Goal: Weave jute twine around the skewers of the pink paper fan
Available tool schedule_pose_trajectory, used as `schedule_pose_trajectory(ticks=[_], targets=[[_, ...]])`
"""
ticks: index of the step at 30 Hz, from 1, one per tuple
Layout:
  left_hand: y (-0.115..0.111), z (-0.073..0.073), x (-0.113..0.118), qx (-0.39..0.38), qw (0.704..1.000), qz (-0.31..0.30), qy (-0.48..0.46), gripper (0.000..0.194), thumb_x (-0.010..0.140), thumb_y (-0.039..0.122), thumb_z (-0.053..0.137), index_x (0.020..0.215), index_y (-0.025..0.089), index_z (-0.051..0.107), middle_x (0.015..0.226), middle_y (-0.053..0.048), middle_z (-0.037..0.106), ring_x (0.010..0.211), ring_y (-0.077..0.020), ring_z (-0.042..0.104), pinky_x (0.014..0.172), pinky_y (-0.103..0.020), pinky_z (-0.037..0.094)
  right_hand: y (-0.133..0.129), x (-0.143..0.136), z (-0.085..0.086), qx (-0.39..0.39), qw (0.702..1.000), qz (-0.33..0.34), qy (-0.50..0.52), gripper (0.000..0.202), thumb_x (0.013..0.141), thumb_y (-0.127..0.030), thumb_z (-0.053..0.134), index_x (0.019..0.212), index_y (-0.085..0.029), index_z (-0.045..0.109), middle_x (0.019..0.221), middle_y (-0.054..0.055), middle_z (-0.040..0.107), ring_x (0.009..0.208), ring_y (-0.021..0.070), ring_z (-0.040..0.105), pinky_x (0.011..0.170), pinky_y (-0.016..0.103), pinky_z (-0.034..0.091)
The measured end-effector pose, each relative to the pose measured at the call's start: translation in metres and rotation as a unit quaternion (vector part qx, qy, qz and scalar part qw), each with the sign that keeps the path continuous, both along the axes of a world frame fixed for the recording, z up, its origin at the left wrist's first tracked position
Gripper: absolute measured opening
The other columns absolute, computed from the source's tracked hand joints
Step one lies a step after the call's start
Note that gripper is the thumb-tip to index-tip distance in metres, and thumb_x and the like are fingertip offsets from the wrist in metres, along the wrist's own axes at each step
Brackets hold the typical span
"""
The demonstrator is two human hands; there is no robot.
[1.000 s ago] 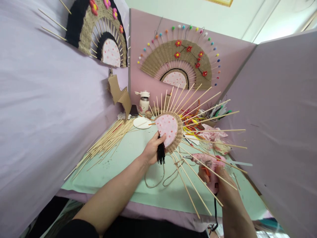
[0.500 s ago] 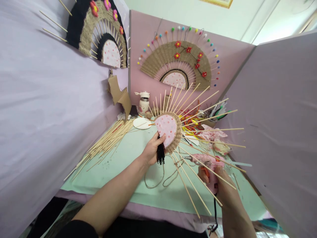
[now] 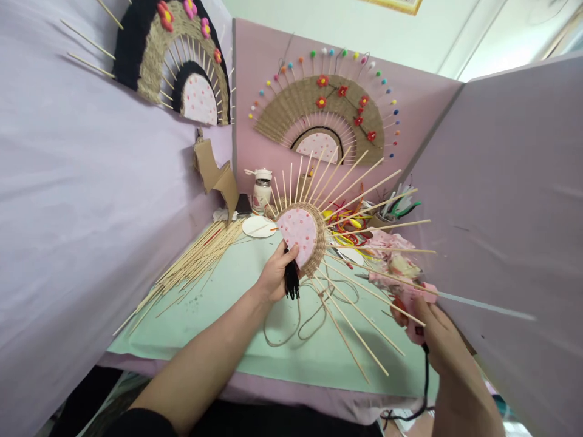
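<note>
My left hand grips the lower left edge of a half-round piece, thumb on its pink dotted face. Woven twine borders the curve, and thin wooden sticks fan out from it. A black tassel hangs beside my fingers. My right hand is closed round the handle of a pink glue gun, right of the piece and partly behind its sticks. The gun's tip points left, and a clear glue stick juts from its back. Loose twine loops down below the piece.
Loose sticks lie at the left of the green table. Behind are a white bottle, a white oval, coloured stems and crumpled pink cloth. Finished fans hang on the walls. A black cord trails below the gun.
My right hand has moved the glue gun to the right, away from the woven border. The half-round piece in my left hand has shifted and turned slightly.
</note>
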State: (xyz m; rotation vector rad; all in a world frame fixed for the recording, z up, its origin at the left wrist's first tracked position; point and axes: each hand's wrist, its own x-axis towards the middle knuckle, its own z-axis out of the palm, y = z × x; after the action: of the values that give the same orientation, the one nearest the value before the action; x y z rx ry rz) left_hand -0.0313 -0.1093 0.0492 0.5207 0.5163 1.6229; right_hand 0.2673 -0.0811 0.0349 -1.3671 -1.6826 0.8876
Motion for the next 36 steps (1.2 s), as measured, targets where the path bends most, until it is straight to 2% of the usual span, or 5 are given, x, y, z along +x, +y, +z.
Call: schedule_pose_trajectory(ticks=[13,18,26,31,36], targets=[[0.003,-0.002,-0.001,-0.028,0.999,0.032,-0.01,0.047,0.079,0.02,0.068,0.124,0.026,0.055,0.107,-0.004,0.071,0.086,-0.0155,0.07,0.071,-0.022,0.058,0.035,0.031,-0.047,-0.003,0.85,-0.041,-0.525,0.035,0.08,-0.037,0.054,0.103,-0.013,0.063,0.101,0.02,0.068,0.095,0.0367,0.064,0.079,0.044,0.047],[0.002,-0.002,0.002,-0.022,0.999,0.034,0.016,0.046,0.077,0.022,0.07,0.12,0.027,0.057,0.11,-0.003,0.07,0.083,-0.0147,0.069,0.066,-0.021,0.057,0.006,0.006,-0.016,0.172,0.926,-0.032,-0.336,0.047,0.085,-0.051,0.051,0.117,-0.018,0.059,0.119,0.018,0.062,0.112,0.035,0.057,0.092,0.048,0.045],[0.0,-0.002,0.003,-0.015,0.997,0.041,0.066,0.048,0.077,0.026,0.069,0.122,0.027,0.055,0.11,-0.004,0.07,0.07,-0.0124,0.067,0.054,-0.018,0.052,-0.022,-0.114,-0.012,0.002,0.95,0.311,0.03,0.064,0.076,-0.04,0.07,0.134,-0.029,0.048,0.13,0.007,0.059,0.123,0.028,0.052,0.104,0.042,0.04],[0.002,0.003,-0.001,-0.001,0.997,0.068,0.035,0.055,0.076,0.018,0.065,0.129,0.024,0.051,0.106,-0.003,0.072,0.078,-0.0139,0.068,0.067,-0.021,0.054,-0.013,-0.095,-0.017,-0.157,0.932,0.326,0.021,0.025,0.081,-0.043,0.063,0.097,-0.023,0.066,0.059,-0.002,0.057,0.054,0.0147,0.054,0.053,0.027,0.045],[0.004,0.002,-0.004,-0.002,0.997,0.08,0.022,0.059,0.076,0.015,0.062,0.132,0.023,0.049,0.106,-0.003,0.072,0.084,-0.0162,0.069,0.075,-0.025,0.054,-0.009,-0.065,-0.004,-0.127,0.963,0.229,0.065,0.024,0.078,-0.043,0.068,0.085,-0.021,0.066,0.069,-0.001,0.061,0.063,0.0143,0.056,0.058,0.025,0.045]])
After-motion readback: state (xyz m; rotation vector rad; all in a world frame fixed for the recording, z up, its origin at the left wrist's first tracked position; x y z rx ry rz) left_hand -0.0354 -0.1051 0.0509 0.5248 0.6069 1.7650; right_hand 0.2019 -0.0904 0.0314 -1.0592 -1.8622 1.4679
